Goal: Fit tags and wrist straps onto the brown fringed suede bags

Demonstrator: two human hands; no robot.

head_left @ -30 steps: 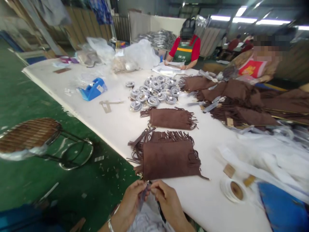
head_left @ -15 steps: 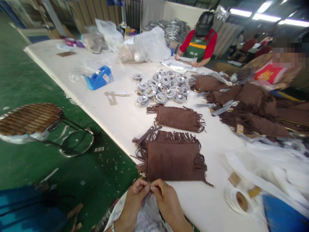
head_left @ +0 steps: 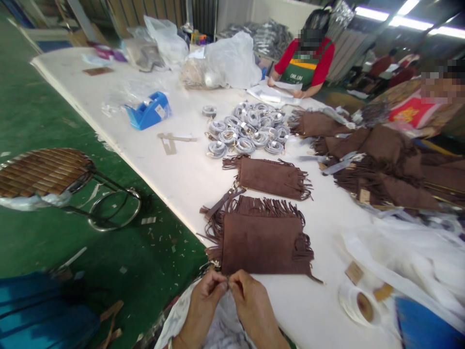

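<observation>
Fringed brown bag (head_left: 263,245) lies flat, just beyond the hands (head_left: 251,296).

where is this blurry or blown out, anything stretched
Head view, top right: tube lights glare white; head view, edges: the stool looks stretched at left, white sheeting smears at right; head view, centre: the nearer fringed brown pouch looks clearer.

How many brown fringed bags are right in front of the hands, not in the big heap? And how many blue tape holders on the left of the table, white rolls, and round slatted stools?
Brown fringed bags: 2
Blue tape holder: 1
White roll: 1
Round slatted stool: 1
Total: 5
</observation>
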